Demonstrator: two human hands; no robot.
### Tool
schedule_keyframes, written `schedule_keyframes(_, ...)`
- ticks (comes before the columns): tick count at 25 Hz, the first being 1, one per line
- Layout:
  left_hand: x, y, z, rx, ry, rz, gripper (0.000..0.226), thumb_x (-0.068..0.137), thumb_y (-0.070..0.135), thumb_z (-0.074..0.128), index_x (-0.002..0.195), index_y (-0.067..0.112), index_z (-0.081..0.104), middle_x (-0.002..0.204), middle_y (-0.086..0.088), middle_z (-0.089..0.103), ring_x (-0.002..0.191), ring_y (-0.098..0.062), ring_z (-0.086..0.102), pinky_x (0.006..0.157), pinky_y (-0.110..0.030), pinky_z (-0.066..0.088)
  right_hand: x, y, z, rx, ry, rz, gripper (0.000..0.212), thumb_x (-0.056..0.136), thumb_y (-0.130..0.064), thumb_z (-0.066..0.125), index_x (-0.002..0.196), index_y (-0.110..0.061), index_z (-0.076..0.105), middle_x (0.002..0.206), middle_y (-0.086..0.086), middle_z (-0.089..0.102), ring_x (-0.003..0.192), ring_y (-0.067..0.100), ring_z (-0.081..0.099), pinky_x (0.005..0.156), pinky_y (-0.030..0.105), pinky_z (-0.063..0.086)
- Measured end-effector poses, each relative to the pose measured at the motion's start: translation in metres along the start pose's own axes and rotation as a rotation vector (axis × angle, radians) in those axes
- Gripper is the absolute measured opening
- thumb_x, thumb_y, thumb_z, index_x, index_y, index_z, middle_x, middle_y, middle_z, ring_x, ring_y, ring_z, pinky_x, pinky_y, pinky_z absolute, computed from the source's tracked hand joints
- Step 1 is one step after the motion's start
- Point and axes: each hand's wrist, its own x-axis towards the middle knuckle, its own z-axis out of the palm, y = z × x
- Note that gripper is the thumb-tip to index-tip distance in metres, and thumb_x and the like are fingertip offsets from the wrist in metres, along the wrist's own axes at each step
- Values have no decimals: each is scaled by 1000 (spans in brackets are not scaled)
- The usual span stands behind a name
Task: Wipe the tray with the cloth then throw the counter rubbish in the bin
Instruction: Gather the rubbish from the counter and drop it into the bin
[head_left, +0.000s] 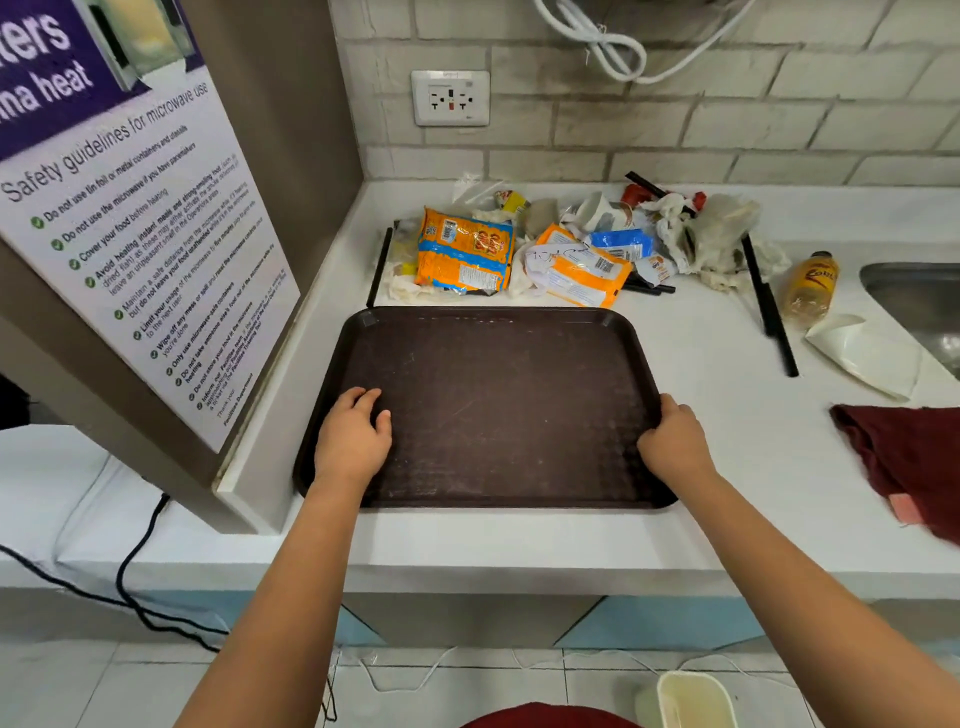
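Note:
A dark brown tray (498, 374) lies flat on the white counter (727, 467), near its front edge. My left hand (356, 436) rests on the tray's left part, fingers lightly bent over the surface. My right hand (675, 441) grips the tray's right rim. A dark red cloth (904, 457) lies crumpled on the counter to the right, apart from both hands. Behind the tray sits a heap of rubbish: orange snack wrappers (465, 254), a blue wrapper (621, 244), crumpled tissues (711, 234), black straws (769, 306), a plastic bottle (813, 286) and a flattened white paper cup (862, 353).
A steel sink (919, 301) is set into the counter at the far right. A panel with a microwave safety poster (140, 234) stands left of the tray. A wall socket (450, 97) is on the brick wall. A pale bin (691, 699) stands on the floor below.

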Motion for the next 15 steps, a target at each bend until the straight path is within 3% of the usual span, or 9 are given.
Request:
schedule_keyframes(2,-1,1,-1,-17,7,-11,43,95,27,46,136,13,46,147,-7,34,127,-27,43,102,-39,40,0,1,-3,-3,-20,-2,46,84,-1,46,130,-1,40,120,24,44,107,40,49,84,34,39)
schedule_keyframes(5,-4,11,-5,-66,9,-19,40,93,24,50,132,14,50,145,-6,32,120,-28,48,93,-39,45,-1,7,-4,25,12,2,63,86,-9,50,144,-10,26,132,20,34,113,39,48,100,40,38)
schedule_keyframes(10,-4,48,0,-129,-1,125,34,92,21,52,125,14,57,135,-4,43,113,-23,51,85,-30,43,-5,15,-15,105,91,-19,46,87,-9,51,132,-11,46,133,15,36,118,33,48,104,39,39)
schedule_keyframes(15,10,102,20,-180,-63,223,30,92,18,52,121,16,60,130,-1,45,106,-18,53,86,-28,43,12,39,-42,84,156,-25,36,86,-9,52,122,-10,55,129,15,43,112,33,50,96,35,41)
